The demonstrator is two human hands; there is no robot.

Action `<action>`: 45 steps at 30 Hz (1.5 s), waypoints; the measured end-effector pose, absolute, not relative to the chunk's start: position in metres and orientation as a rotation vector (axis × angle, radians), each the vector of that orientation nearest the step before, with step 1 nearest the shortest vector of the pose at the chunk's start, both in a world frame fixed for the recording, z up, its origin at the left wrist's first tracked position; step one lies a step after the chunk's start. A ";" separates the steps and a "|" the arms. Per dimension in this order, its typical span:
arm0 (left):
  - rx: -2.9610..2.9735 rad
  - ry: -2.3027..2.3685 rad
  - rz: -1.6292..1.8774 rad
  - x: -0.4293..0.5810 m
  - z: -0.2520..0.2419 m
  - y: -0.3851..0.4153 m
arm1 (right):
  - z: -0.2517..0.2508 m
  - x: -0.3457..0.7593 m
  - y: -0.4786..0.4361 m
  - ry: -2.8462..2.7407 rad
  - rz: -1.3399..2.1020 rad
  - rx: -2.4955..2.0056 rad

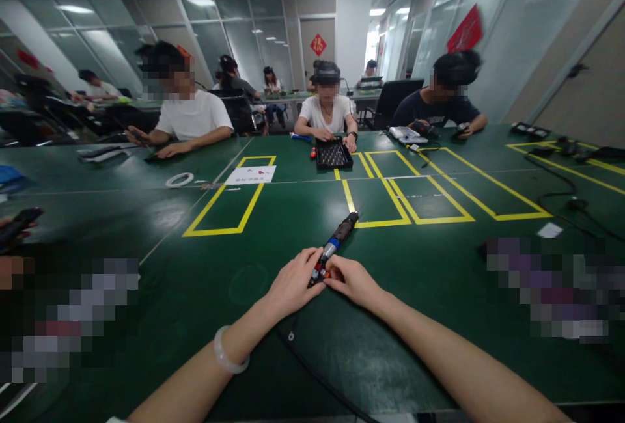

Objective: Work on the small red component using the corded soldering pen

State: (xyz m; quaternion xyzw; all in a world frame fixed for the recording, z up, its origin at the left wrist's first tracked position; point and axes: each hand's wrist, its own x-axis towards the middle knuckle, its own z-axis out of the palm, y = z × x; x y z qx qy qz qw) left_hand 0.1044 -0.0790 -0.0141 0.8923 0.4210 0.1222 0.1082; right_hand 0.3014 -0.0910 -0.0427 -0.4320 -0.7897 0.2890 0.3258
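An electric screwdriver (336, 238) lies slanted on the green table, its thin bit pointing away to the upper right. It has a dark front, a blue band and a silvery section. My left hand (295, 281) rests over its rear part, fingers closed round the left side. From the right, my right hand (352, 280) pinches at the rear end, where small red, orange and grey parts show between the hands. What exactly those fingertips grip is partly hidden. A black cable (312, 371) runs along the table below my hands toward the front edge.
Yellow tape outlines (248, 215) mark the green table (195, 293). Across from me, a person works over a black tray (334, 153) of small parts. A white sheet (250, 174) and a white ring (179, 180) lie to the left. Other people sit at both sides.
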 end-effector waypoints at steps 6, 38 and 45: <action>2.709 1.305 0.313 0.110 -0.016 -0.082 | -0.039 0.303 -0.092 -2.060 0.758 -1.077; 2.040 2.465 0.078 -0.141 -0.016 0.030 | -0.036 0.318 -0.091 -2.074 0.707 -1.182; 2.057 2.721 0.104 -0.143 -0.009 0.016 | -0.034 0.317 -0.091 -2.088 0.718 -1.180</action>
